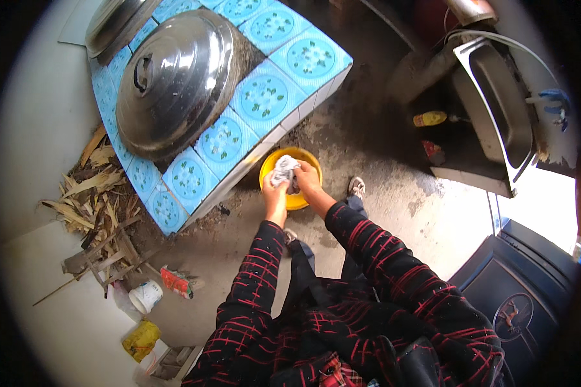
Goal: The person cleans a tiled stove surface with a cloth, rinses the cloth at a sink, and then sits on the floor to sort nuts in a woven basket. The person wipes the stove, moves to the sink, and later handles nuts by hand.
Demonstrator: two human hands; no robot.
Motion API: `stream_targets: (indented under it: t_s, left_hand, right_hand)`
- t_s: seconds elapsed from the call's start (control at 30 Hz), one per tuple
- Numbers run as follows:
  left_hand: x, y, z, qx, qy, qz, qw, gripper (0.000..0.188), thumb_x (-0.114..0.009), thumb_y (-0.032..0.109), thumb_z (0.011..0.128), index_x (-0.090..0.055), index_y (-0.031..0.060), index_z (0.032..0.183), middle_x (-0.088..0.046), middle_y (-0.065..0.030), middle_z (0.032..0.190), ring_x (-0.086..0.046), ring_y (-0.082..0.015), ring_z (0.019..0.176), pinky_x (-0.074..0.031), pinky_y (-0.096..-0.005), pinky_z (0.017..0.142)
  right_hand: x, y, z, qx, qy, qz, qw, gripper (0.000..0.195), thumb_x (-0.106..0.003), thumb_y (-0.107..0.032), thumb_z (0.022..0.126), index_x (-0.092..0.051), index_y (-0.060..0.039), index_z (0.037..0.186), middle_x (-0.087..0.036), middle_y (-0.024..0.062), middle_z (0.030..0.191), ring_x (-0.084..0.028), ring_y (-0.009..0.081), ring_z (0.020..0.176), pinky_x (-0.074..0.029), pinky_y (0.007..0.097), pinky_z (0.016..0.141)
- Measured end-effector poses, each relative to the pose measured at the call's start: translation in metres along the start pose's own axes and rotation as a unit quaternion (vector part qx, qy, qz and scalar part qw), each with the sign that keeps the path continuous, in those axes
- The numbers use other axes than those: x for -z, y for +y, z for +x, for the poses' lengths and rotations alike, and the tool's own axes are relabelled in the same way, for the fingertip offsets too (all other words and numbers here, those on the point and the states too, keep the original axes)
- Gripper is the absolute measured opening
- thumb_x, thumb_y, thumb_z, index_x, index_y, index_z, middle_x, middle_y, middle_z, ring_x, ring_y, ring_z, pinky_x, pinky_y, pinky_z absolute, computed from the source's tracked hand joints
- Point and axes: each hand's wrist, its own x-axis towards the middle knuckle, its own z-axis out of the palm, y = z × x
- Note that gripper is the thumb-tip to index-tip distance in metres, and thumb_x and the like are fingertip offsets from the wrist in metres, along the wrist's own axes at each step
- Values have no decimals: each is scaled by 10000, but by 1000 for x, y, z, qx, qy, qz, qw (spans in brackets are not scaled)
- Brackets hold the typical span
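Observation:
Both hands are together over a yellow basin point(318, 170) on the floor, close beside the tiled stove. My left hand point(275, 197) grips one side of a bunched white and grey cloth point(284, 169). On the cloth's other side, my right hand point(308, 180) holds it too. The cloth is crumpled, and the hands hide part of it as well as much of the basin's inside. Whether there is water in the basin cannot be told.
A blue-tiled stove point(265, 98) bears a large domed metal lid point(184, 72). Split firewood point(99, 193) lies left, near a white bucket point(146, 297) and a yellow bag point(141, 340). At right are a metal sink point(501, 96), a yellow bottle point(430, 119) and a dark door point(484, 275).

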Motion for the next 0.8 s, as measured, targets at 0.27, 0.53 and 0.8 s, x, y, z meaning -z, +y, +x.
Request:
stream_targets:
  t_s: [0.27, 0.53, 0.8]
  left_hand:
    - [127, 9, 14, 235, 84, -126, 960, 317, -499, 204, 905, -477, 70, 1192, -561, -111, 1137, -553, -300, 1015, -511, -490, 797]
    - [69, 58, 56, 211, 24, -199, 957, 390, -366, 248, 983, -426, -5, 1274, -473, -164, 1286, -469, -300, 1174, -373, -452, 1028]
    - [-113, 40, 121, 192, -189, -221, 937, 338, -406, 174, 972, -444, -16, 1249, -483, -166, 1266, -462, -288, 1173, -342, -417, 1054]
  right_hand:
    - [-88, 35, -26, -138, -124, 342, 921, 257, -513, -121, 891, -579, -24, 1119, -624, 65, 978, -600, 191, 870, -499, 334, 731]
    - [-110, -5, 16, -113, -121, 499, 850, 171, -493, -8, 821, -570, 24, 969, -603, 120, 887, -586, 202, 765, -491, 344, 669]
    - [35, -85, 114, 66, -26, 437, 896, 163, -485, -5, 870, -536, -42, 1020, -593, 59, 856, -589, 176, 755, -517, 340, 657]
